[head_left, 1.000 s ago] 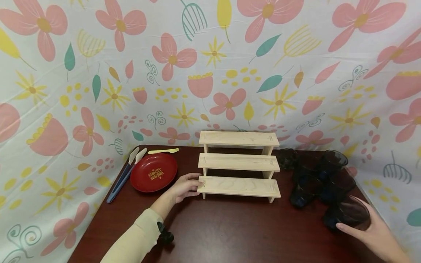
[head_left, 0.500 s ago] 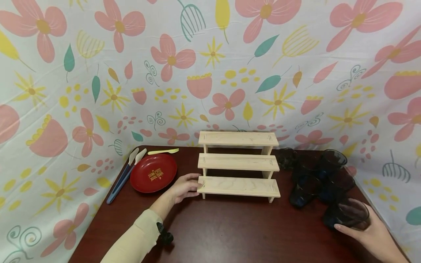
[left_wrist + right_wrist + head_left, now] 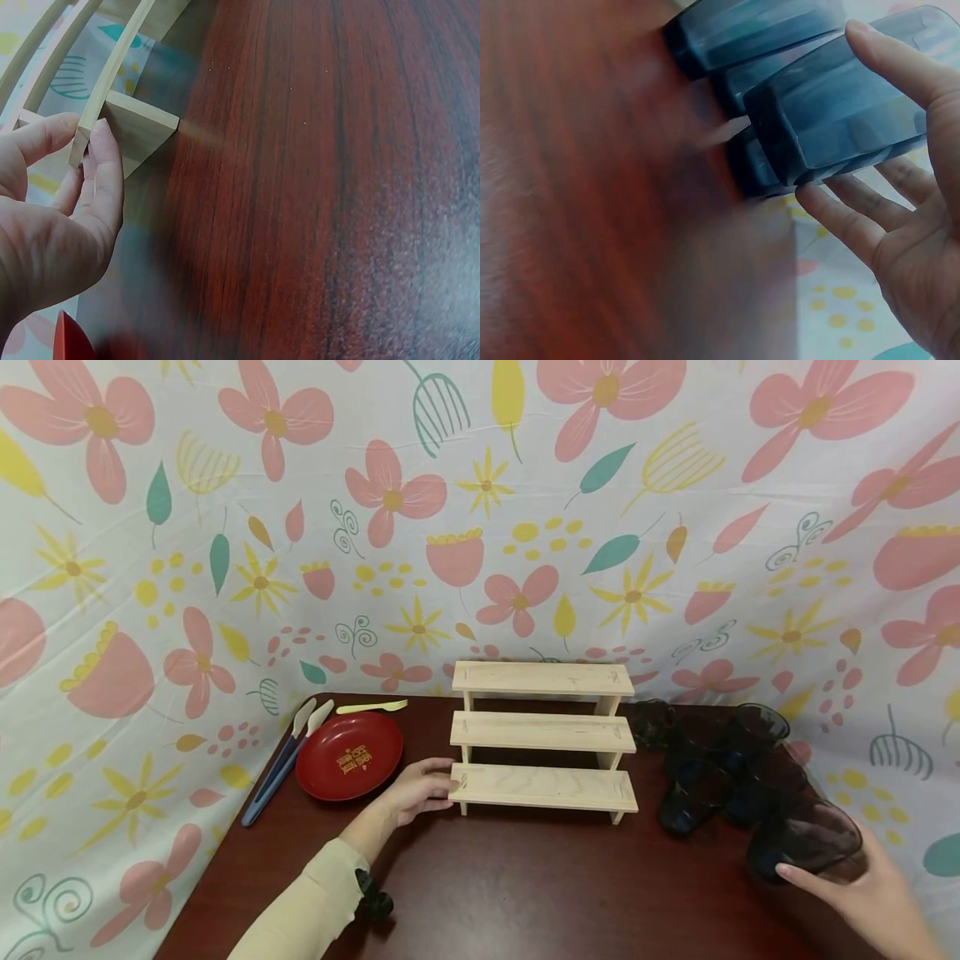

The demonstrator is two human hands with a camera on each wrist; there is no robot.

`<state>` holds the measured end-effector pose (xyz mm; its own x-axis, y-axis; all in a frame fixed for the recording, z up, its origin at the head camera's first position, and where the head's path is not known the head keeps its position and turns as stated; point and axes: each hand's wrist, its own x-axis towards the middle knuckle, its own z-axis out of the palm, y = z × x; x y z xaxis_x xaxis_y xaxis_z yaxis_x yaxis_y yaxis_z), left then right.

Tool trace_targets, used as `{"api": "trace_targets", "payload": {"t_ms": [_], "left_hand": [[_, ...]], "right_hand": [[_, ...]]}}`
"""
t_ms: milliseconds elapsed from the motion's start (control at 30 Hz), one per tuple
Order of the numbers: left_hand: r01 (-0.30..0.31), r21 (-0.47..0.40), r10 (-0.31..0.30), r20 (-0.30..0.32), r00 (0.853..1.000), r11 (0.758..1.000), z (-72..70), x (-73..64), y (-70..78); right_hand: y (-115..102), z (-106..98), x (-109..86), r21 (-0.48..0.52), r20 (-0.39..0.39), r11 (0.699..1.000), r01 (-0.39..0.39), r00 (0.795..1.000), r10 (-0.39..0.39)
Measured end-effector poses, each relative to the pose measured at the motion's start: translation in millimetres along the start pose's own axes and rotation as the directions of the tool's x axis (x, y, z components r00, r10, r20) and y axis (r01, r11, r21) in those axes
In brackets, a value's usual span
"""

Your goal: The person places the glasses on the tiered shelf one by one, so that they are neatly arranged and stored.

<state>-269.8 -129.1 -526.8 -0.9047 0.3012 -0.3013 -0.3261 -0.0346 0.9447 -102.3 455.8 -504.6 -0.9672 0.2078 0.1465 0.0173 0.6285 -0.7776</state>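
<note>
A three-step wooden shelf [image 3: 543, 785] stands at the middle of the table. My left hand [image 3: 418, 791] pinches the left end of its lowest step; in the left wrist view, the thumb [image 3: 49, 136] lies on one face of that board [image 3: 112, 71] and fingertips on the other. At the right edge, my right hand [image 3: 873, 881] holds a dark blue tinted drinking glass [image 3: 802, 842], thumb on the near side. The right wrist view shows fingers [image 3: 847, 225] on the glass's other side and its thick base beside other glasses.
Several matching dark glasses [image 3: 697, 793] stand together right of the shelf. At the left are a red plate [image 3: 348, 756], two blue-handled knives [image 3: 281, 768] and a yellow fork [image 3: 371, 706]. A flowered cloth [image 3: 487, 543] hangs behind the table [image 3: 525, 893].
The right hand and its glass have shifted a little to the right, away from the other glasses. The left hand has stayed on the lowest step.
</note>
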Motion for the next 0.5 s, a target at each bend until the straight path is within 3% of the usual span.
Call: {"api": "trace_targets", "payload": {"t_ms": [233, 500], "left_hand": [[-0.001, 0.007, 0.001, 0.009, 1.0, 1.0, -0.7, -0.5, -0.2], [-0.002, -0.001, 0.002, 0.021, 1.0, 1.0, -1.1, 0.2, -0.1]], "right_hand": [[-30, -14, 4.5, 0.011, -0.058, 0.986, 0.164, 0.985, -0.163], [-67, -23, 17.9, -0.031, -0.115, 0.977, 0.21, 0.97, -0.212]]}}
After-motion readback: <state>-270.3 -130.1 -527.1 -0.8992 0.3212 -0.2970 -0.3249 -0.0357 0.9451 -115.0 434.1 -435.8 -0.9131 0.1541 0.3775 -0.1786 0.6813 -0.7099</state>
